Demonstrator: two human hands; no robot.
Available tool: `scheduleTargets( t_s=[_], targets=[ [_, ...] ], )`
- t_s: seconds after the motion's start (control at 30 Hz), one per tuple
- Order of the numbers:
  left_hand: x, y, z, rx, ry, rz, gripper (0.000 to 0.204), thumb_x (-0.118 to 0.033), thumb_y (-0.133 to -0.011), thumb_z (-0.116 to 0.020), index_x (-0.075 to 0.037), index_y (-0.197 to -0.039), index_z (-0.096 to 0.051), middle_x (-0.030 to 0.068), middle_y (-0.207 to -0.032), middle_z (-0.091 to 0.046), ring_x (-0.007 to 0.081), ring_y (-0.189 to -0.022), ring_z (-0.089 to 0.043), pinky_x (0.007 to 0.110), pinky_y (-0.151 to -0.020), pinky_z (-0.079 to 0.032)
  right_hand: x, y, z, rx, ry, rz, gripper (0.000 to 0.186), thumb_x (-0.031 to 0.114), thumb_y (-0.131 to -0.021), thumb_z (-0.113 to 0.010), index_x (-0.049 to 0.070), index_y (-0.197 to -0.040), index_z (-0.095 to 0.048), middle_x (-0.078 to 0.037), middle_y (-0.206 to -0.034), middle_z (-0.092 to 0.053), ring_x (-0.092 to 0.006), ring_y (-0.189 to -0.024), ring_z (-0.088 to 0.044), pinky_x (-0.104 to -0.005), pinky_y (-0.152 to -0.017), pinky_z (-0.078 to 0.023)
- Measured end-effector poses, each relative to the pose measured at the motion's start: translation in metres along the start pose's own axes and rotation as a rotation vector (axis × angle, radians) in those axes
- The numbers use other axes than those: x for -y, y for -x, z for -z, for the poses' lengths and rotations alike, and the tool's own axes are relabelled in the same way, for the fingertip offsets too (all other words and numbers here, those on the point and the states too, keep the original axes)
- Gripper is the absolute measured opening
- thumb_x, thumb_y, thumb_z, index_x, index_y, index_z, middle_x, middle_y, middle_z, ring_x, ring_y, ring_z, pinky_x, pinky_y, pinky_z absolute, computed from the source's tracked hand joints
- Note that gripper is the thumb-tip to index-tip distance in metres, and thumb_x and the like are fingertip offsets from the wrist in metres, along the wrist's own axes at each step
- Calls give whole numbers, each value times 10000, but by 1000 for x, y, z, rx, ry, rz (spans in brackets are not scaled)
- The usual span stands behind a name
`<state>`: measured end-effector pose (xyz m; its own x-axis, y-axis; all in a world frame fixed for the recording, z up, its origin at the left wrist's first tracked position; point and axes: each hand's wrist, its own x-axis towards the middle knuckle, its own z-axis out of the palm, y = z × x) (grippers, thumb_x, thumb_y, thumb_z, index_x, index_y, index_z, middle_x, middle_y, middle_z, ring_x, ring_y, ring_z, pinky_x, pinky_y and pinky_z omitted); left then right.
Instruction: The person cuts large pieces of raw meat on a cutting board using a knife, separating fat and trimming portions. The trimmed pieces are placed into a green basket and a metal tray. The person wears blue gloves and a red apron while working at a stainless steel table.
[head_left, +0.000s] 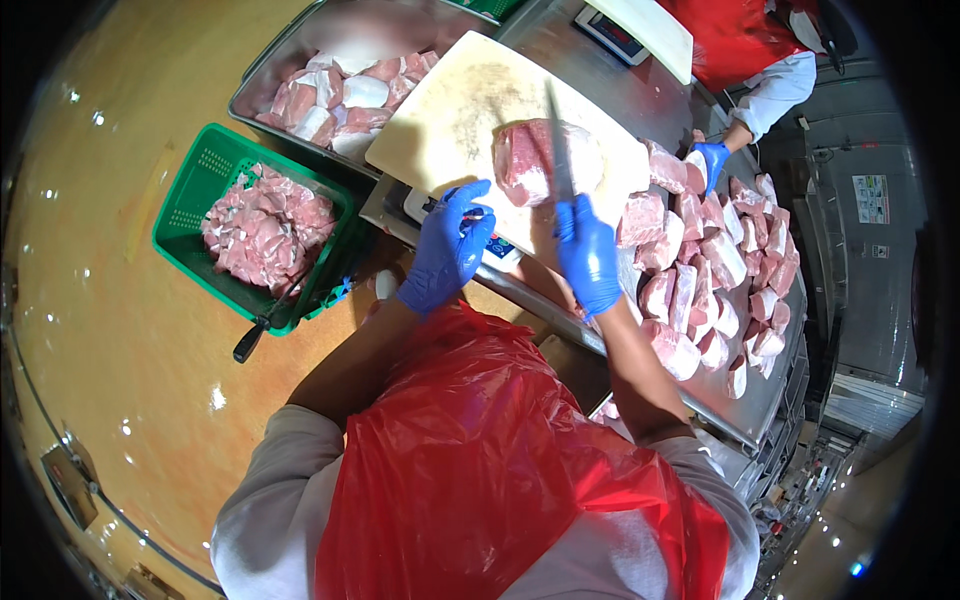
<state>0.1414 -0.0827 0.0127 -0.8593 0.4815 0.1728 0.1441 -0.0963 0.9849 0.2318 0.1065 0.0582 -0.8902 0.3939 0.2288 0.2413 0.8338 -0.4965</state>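
A large piece of raw pork (524, 160) with pale fat on its right side lies on the white cutting board (440, 120). In my blue-gloved right hand (588, 255) is a knife (558, 140), its long blade pointing away from me across the meat. Whether the blade touches the meat, I cannot tell. My left hand (448, 250), also gloved in blue, hovers at the board's near edge, fingers loosely curled and apart, with nothing visible in it. A scale (502, 254) shows partly under the board.
Many pork pieces (690, 270) cover the steel table to the right. A metal bin (268, 60) of meat stands far left, beside a green crate (180, 225) of trimmings with a black-handled tool (252, 340). A co-worker's gloved hand (712, 165) touches meat; another scale (612, 36) stands behind.
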Motion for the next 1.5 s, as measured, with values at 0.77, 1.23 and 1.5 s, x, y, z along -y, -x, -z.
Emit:
scheduleTargets(
  t_s=[0.77, 1.23, 1.5],
  targets=[
    [11, -25, -50, -215, -114, -103, 195, -16, -840, -733, 4, -996, -617, 99, -789, -648, 140, -639, -605, 320, -588, -499, -16, 67, 50, 115, 203, 192, 213, 83, -910, -647, 12, -1054, -506, -221, -787, -601, -446, -718, -635, -507, -634, -513],
    [22, -28, -27, -206, -487, -111, 109, -58, -747, -687, -41, -675, -608, 128, -670, -590, 274, -569, -595, 356, -575, -478, -5, 44, 27, 413, 425, 49, 254, 110, -912, -572, 19, -1129, -476, -250, -931, -673, -435, -792, -684, -525, -684, -549],
    [22, -21, 65, -377, -126, 114, 73, -10, -770, -736, -26, -822, -687, 23, -747, -668, 87, -690, -615, 277, -654, -524, -84, 73, 122, 525, 570, 116, 141, 142, -942, -585, 72, -1051, -528, -170, -853, -639, -382, -727, -674, -494, -599, -534]
  ],
)
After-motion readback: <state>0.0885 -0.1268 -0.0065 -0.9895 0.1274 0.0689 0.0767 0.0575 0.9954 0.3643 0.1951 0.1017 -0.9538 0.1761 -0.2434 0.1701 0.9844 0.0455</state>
